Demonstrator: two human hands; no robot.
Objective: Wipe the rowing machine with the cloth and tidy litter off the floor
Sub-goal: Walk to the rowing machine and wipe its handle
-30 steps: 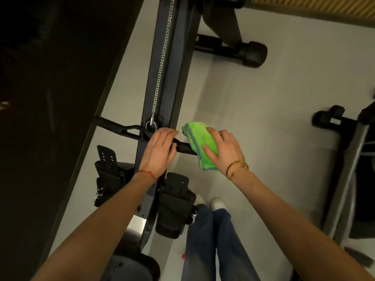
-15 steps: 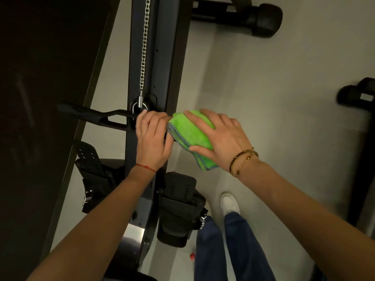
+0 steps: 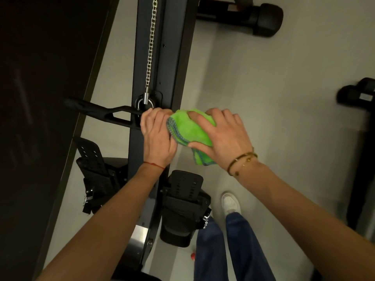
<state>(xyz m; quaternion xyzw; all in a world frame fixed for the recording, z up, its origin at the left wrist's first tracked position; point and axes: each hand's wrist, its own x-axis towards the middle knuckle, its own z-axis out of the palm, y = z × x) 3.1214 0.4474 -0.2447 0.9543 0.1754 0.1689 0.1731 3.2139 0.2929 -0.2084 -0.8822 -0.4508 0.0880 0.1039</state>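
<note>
Your left hand (image 3: 157,136) is curled over the black pull handle (image 3: 105,113) of the rowing machine (image 3: 146,57), gripping it right where the handle crosses the dark central rail, just below the metal shackle (image 3: 144,102) that joins it to the chain (image 3: 151,41). Your right hand (image 3: 221,134) is wrapped around the green cloth (image 3: 188,128), fingers over the top and thumb underneath, bunching the cloth around the right end of the handle, which is hidden inside it. The cloth touches your left hand along its stitched blue edge, and a loose corner hangs down below your right palm. The left end of the handle sticks out bare towards the dark wall panel (image 3: 40,98). Beneath your forearms sit the two black footrests (image 3: 182,199), one on each side of the rail, with straps and buckles. Your legs in blue jeans (image 3: 239,250) and one white shoe (image 3: 230,202) stand on the pale floor (image 3: 263,88) just right of the machine. A small red thing (image 3: 193,255) lies on the floor beside your jeans; you cannot tell what it is. A black rubber-capped foot of other equipment (image 3: 263,19) rests on the floor at the top, well apart from your hands, and more dark gear (image 3: 357,94) stands at the right edge
</note>
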